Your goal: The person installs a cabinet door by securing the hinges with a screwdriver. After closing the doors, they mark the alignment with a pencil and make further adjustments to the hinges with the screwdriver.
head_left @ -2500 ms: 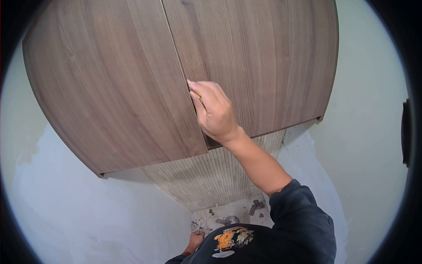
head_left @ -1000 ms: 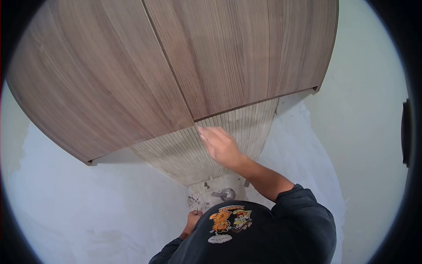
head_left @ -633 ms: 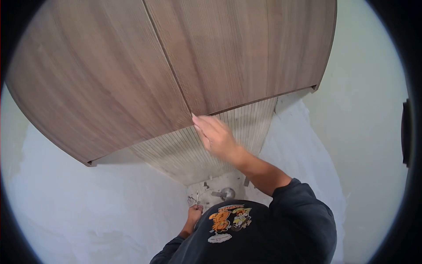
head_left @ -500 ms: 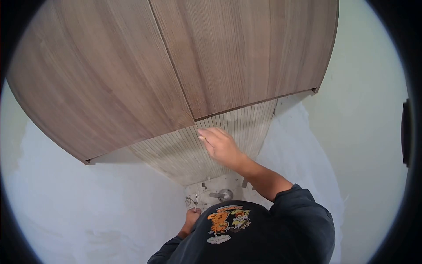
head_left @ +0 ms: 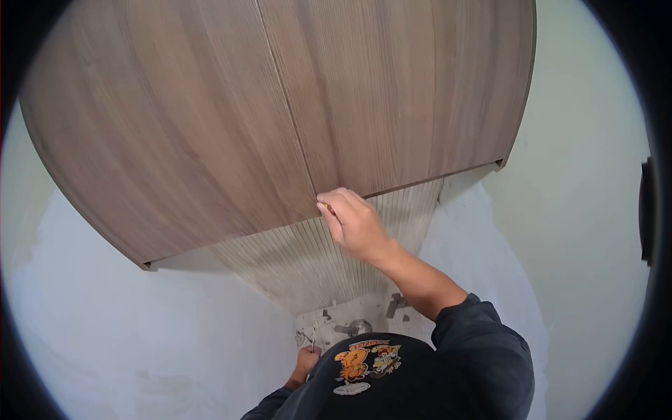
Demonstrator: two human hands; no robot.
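Note:
Two wood-grain cabinet doors (head_left: 210, 126) fill the upper view, divided by a narrow seam. At the seam's lower end, my right hand (head_left: 352, 222) is closed, its thumb and fingers pinched at the door edge around a small reddish-yellow item that I cannot make out. Low in the view, my left hand (head_left: 306, 360) is closed around a thin metallic tool (head_left: 313, 341) that points upward. Most of the tool is hidden by the fist.
A ribbed light panel (head_left: 294, 255) lies below the doors. Pale walls (head_left: 154, 329) stand on both sides. Grey debris (head_left: 394, 304) and a round metal object (head_left: 360, 326) are on the floor. A dark object (head_left: 647, 210) is at the right edge.
My right hand has closed in on the door edge at the seam. The gap between the doors looks narrower. The view has shifted slightly, and my left hand appears a little lower.

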